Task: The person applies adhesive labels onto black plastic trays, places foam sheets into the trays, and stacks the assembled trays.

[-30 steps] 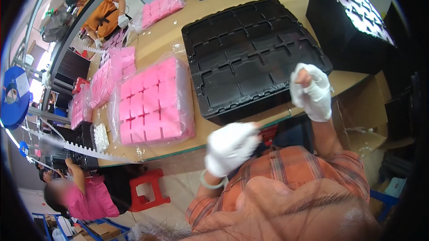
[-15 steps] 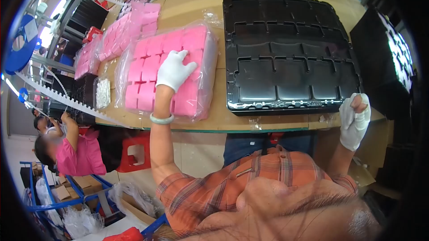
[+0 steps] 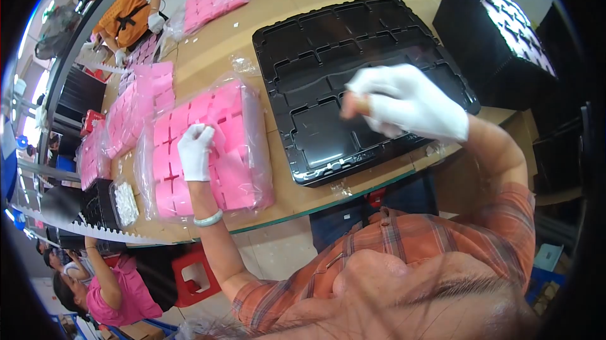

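My left hand (image 3: 196, 154), in a white glove, is closed with its fingertips pinching a thin pink sheet (image 3: 219, 141) that is partly raised. It rests over a stack of pink cut pieces (image 3: 170, 179) in a clear plastic bag (image 3: 262, 173). My right hand (image 3: 410, 103), also gloved but with bare skin showing at a fingertip, hangs above the near right part of a black moulded tray (image 3: 322, 132). Motion blurs its fingers, and I cannot make out anything held in them. The tray's compartments show shiny black surfaces.
More bagged pink stacks (image 3: 214, 0) lie at the back and left. A clear box of small white pieces (image 3: 124, 204) is near the left edge. A tall stack of black trays (image 3: 499, 43) stands at right. Co-workers, one in orange (image 3: 129, 12), are across and left.
My right hand has swung left and up from the tray's near right corner to above the tray. My left hand has gone from spread fingers to a pinch, with a pink sheet lifting. The view has turned.
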The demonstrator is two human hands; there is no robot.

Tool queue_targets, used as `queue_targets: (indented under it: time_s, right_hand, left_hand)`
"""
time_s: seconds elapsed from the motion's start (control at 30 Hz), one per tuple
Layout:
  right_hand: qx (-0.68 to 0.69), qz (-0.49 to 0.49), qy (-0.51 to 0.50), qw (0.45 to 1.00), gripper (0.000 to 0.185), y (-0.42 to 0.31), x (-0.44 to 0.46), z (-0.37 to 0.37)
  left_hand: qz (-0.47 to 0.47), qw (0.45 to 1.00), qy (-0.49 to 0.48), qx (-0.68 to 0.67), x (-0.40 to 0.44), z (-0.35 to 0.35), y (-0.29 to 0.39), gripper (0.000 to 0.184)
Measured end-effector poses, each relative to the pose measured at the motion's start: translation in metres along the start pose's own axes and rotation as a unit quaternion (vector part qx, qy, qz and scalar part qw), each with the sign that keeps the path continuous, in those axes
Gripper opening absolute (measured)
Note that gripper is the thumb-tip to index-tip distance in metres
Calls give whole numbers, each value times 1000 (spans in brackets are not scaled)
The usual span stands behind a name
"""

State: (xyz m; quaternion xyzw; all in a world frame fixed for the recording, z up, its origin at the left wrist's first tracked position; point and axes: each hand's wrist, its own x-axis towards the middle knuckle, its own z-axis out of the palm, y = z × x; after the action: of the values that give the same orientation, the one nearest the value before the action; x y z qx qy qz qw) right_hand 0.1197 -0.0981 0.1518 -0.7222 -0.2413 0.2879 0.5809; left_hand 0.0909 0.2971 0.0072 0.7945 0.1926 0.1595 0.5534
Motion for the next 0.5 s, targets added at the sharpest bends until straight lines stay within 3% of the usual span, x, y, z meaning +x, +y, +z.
queue_targets:
  time_s: [0.1,0.17,0.2,0.27,0.37,0.47,0.5]
  right_hand:
    - [16,-29,-84,996,21,-4,63,30]
    - [49,-41,-140,988,36,13,116,51]
    - [12,-50,-143,988,54,20,142,65]
    - [0,11,-187,982,77,29,186,85]
    - [46,88,-176,979,94,37,226,108]
    - [80,114,-149,979,99,25,232,120]
    - [99,88,-54,990,80,31,237,132]
  left_hand:
    - [45,997,32,-56,2,-13,5,15]
    - [54,993,54,-85,0,-20,15,15]
    - [69,990,50,-114,-3,-19,22,14]
    - [79,988,37,-126,-7,-20,27,13]
    - [96,989,14,-108,-14,-9,34,11]
    - [94,991,-35,-93,-19,4,40,9]
    - [86,992,-56,-74,-23,6,44,8]
